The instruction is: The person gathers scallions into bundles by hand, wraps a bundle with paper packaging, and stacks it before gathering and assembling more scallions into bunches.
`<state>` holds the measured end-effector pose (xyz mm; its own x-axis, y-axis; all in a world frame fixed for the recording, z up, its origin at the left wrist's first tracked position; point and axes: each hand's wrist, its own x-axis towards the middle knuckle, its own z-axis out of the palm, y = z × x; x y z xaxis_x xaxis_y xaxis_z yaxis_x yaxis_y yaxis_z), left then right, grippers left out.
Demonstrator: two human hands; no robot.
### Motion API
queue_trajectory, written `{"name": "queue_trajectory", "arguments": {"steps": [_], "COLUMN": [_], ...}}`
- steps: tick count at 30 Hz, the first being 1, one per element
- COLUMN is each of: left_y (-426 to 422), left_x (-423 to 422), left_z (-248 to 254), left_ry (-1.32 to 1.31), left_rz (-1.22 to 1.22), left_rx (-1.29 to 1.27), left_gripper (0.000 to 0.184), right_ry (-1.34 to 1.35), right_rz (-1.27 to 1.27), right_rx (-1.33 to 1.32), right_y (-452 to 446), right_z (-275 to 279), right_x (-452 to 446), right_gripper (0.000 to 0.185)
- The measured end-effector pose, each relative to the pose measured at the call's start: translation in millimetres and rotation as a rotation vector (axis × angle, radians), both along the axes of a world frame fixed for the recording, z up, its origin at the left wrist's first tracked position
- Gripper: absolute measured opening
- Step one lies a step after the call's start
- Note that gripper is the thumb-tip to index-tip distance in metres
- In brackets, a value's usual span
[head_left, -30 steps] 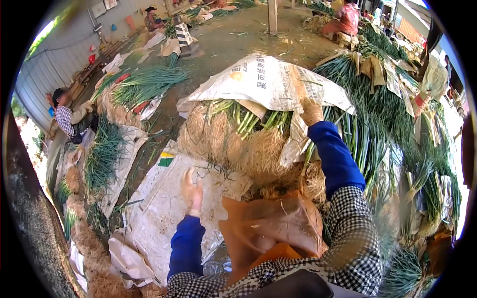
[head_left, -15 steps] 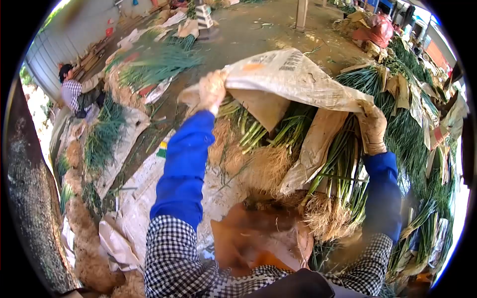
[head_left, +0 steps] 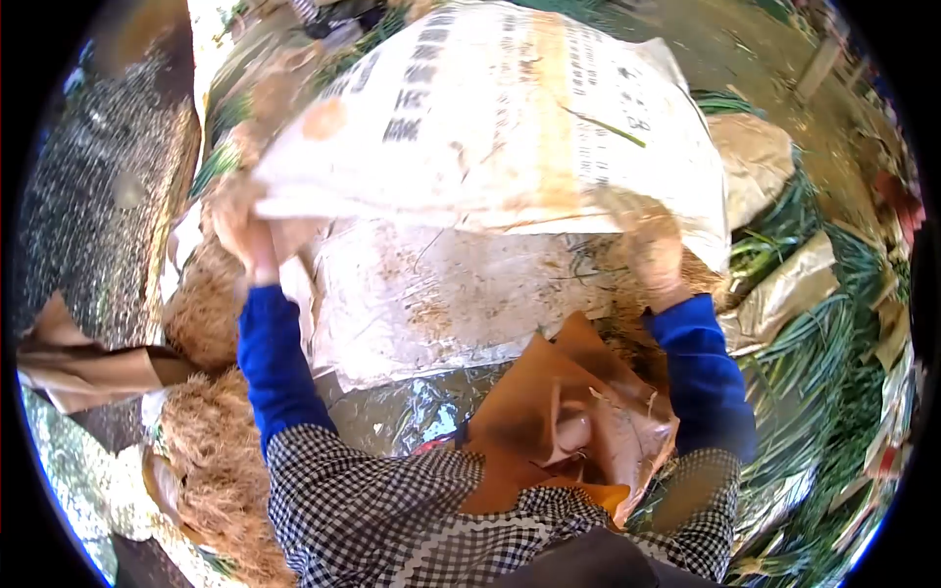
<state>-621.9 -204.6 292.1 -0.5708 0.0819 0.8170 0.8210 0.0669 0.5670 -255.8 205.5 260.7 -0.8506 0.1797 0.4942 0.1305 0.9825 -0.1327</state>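
A white woven sack (head_left: 461, 127) with dark printed characters and an orange stripe is spread out in front of me, held up along its near edge. My left hand (head_left: 243, 223) is closed on its left corner. At the right end of the same edge, my right hand (head_left: 649, 247) is closed on the cloth, slightly blurred by motion. Below it, a second pale sheet (head_left: 441, 284), speckled with dirt and root bits, lies on the ground. A green leaf scrap (head_left: 608, 127) rests on the held sack.
Green onions (head_left: 804, 304) are heaped at the right with brown paper wraps (head_left: 779, 304). Root-end bundles (head_left: 221, 461) line my left side, beside a dark rough post (head_left: 108, 225). A brown apron (head_left: 588, 412) covers my lap. Part of another person (head_left: 338, 12) shows at the top.
I have turned left, away from the covered onion bundles. The sack has come off them and is now spread wide between both hands over the ground sheet.
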Motion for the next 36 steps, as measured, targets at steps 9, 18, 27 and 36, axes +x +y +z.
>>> {"name": "queue_trajectory", "arguments": {"steps": [9,18,27,36], "left_y": [-158.1,-134.9,-100.1,212.3], "left_x": [79.9,110.1,159.1,202.3], "left_z": [-295.0,-291.2,-320.9,-186.1], "left_ry": [-0.367,-0.507,-0.456,-0.262], "left_rz": [0.771,0.440,-0.076,-0.526], "left_rx": [-0.677,-1.430,-2.216,-0.890], "left_gripper": [0.013,0.008,0.034,0.019], "right_ry": [-1.036,-1.150,-0.706,-0.211], "right_rz": [0.024,0.186,0.373,-0.769], "right_rx": [-0.141,-0.136,-0.466,-0.242], "right_y": [-76.5,-55.4,-43.7,110.6], "right_z": [-232.9,-297.8,-200.4,-24.3], "right_x": [-98.8,-64.7,-39.0,137.7], "right_gripper": [0.036,0.022,0.024,0.048]}}
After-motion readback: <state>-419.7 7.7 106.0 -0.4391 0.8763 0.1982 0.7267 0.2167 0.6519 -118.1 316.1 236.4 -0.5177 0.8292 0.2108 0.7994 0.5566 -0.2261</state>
